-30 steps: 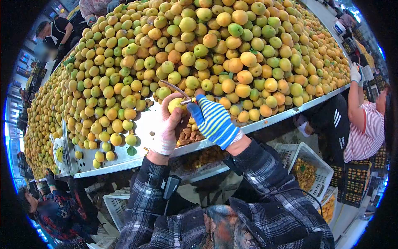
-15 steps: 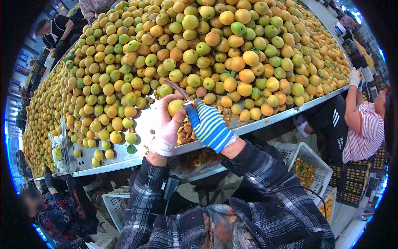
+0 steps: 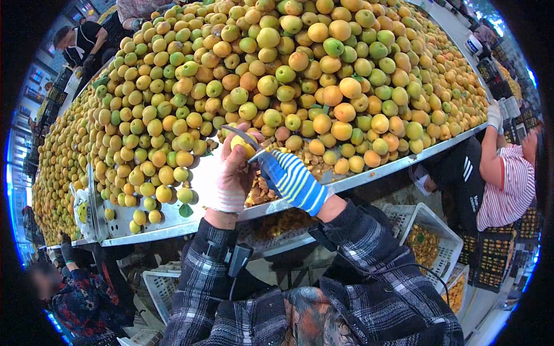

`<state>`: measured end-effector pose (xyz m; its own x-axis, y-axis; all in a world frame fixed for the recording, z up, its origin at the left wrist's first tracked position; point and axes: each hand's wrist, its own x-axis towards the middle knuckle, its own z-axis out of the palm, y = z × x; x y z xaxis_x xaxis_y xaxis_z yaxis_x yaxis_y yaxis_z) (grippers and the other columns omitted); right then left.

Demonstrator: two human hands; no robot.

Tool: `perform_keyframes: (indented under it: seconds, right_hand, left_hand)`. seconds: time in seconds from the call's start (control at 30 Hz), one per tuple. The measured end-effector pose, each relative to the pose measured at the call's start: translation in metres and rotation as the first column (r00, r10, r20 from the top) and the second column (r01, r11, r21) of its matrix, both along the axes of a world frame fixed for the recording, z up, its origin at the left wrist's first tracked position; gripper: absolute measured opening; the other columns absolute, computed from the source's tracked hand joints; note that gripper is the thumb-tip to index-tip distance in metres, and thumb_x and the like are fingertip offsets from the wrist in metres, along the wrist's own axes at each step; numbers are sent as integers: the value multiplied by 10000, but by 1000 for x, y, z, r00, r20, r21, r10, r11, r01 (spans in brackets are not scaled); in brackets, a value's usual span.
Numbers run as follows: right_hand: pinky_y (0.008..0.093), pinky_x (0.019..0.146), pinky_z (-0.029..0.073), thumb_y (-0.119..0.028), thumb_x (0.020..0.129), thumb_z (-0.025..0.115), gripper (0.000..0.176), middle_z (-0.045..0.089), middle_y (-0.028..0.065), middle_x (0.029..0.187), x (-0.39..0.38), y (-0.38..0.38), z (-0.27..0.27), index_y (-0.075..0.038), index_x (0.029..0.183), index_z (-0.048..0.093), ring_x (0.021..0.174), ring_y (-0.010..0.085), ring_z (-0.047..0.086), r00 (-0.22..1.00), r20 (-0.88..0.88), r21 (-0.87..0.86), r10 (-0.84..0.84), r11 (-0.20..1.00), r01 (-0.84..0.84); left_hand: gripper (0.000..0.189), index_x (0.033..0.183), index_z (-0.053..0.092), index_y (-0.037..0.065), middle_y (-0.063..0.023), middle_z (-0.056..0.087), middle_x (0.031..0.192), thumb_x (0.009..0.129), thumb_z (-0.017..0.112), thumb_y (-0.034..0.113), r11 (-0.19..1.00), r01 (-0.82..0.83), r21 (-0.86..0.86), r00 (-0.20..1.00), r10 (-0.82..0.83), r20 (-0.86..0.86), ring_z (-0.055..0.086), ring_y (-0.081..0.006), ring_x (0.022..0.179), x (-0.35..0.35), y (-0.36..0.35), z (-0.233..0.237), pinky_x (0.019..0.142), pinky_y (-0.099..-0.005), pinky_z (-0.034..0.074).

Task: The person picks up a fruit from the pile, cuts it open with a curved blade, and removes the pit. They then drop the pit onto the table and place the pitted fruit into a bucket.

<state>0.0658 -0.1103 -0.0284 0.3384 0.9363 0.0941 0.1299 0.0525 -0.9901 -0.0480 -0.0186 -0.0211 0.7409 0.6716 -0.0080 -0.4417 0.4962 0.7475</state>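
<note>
My left hand (image 3: pixel 232 176), in a pale pink glove, is closed around a yellow fruit (image 3: pixel 243 144) near the table's front edge. In my right hand (image 3: pixel 293 180), gloved in blue with pale stripes, is a knife whose curved blade (image 3: pixel 241 135) lies across the fruit. Both hands are close together. Beyond them rises a large heap of yellow, orange and green fruit (image 3: pixel 277 75). Small brown pieces (image 3: pixel 261 193) lie on the metal table (image 3: pixel 202 179) just below and between my hands.
White crates (image 3: pixel 427 230) with cut pieces stand below the table at the right, and another crate (image 3: pixel 158 291) at the lower left. A person in a striped shirt (image 3: pixel 508 184) works at the right. Other people (image 3: pixel 86 300) are at the left. A plastic bag (image 3: pixel 82 213) hangs by the metal divider.
The knife blade has moved from above the fruit to across it. My left hand has turned with the fruit, its thumb now higher.
</note>
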Motion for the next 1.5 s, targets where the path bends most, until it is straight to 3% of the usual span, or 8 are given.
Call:
perform_keyframes:
  seconds: [0.1, 0.5, 0.63, 0.9, 1.13, 1.3, 1.37, 1.5]
  right_hand:
    - [469, 585, 474, -325, 936, 521, 361, 624, 238, 733, 1, 0, -17, 20, 895, 618, 686, 421, 601, 914, 387, -11, -120, 991, 135]
    - [501, 563, 478, -385, 922, 511, 394, 606, 228, 645, 1, -14, 3, -4, 842, 574, 614, 402, 607, 786, 615, -142, -69, 970, 197]
    - [496, 560, 482, -394, 933, 486, 397, 611, 216, 642, 5, -13, 0, -18, 837, 571, 616, 393, 614, 770, 638, -173, -14, 972, 161]
    - [511, 554, 493, -410, 927, 480, 401, 627, 214, 657, 2, -5, 0, -20, 952, 570, 609, 391, 627, 737, 673, -181, -60, 953, 243]
    - [505, 578, 496, -372, 930, 480, 365, 630, 217, 671, 6, -4, 4, -25, 906, 589, 628, 391, 629, 732, 675, -315, 95, 934, 169]
    - [492, 580, 484, -365, 920, 513, 360, 616, 213, 662, 8, -4, 0, -17, 867, 586, 635, 388, 619, 755, 655, -239, 24, 955, 177]
    - [467, 553, 480, -340, 901, 563, 326, 609, 199, 648, 8, -5, 5, -15, 876, 571, 621, 375, 615, 726, 687, -195, -28, 955, 221]
    - [484, 545, 482, -371, 902, 545, 344, 615, 193, 644, 10, -5, 1, -29, 931, 570, 607, 372, 619, 714, 698, -124, -63, 970, 208]
  left_hand:
    - [604, 1369, 365, 54, -108, 573, 1176, 883, 620, 307, 999, -19, -33, 998, 17, -53, 548, -198, 1083, -1, 1, -4, 916, -324, 455]
    - [658, 1404, 308, 39, -113, 562, 1129, 849, 616, 213, 994, 0, 107, 989, 16, -148, 550, -196, 1019, 0, -4, 11, 875, -278, 448]
    - [742, 1423, 237, 4, -117, 553, 1157, 830, 632, 213, 859, 115, 499, 880, 145, -453, 540, -197, 1064, -2, 4, 10, 948, -300, 413]
    - [651, 1200, 531, 5, -170, 616, 1149, 853, 578, 554, 940, 59, -336, 998, -66, -10, 585, -272, 1053, 14, -11, -1, 950, -349, 446]
    - [496, 1281, 436, -2, -175, 610, 1153, 887, 607, 247, 926, 38, 377, 934, 102, -344, 581, -242, 1063, 4, 2, 5, 945, -322, 442]
    - [618, 1364, 341, -7, -174, 576, 1215, 887, 605, 282, 880, -21, 475, 908, 215, -359, 565, -249, 1111, 7, -1, -2, 918, -294, 452]
    - [663, 1346, 378, -6, -183, 567, 1228, 905, 549, 460, 999, -52, -9, 998, 52, -43, 559, -275, 1125, 9, 2, -11, 918, -317, 464]
    - [692, 1283, 470, 12, -186, 567, 1229, 886, 500, 579, 961, 90, -260, 992, -109, -59, 565, -281, 1106, 10, -4, -2, 921, -360, 468]
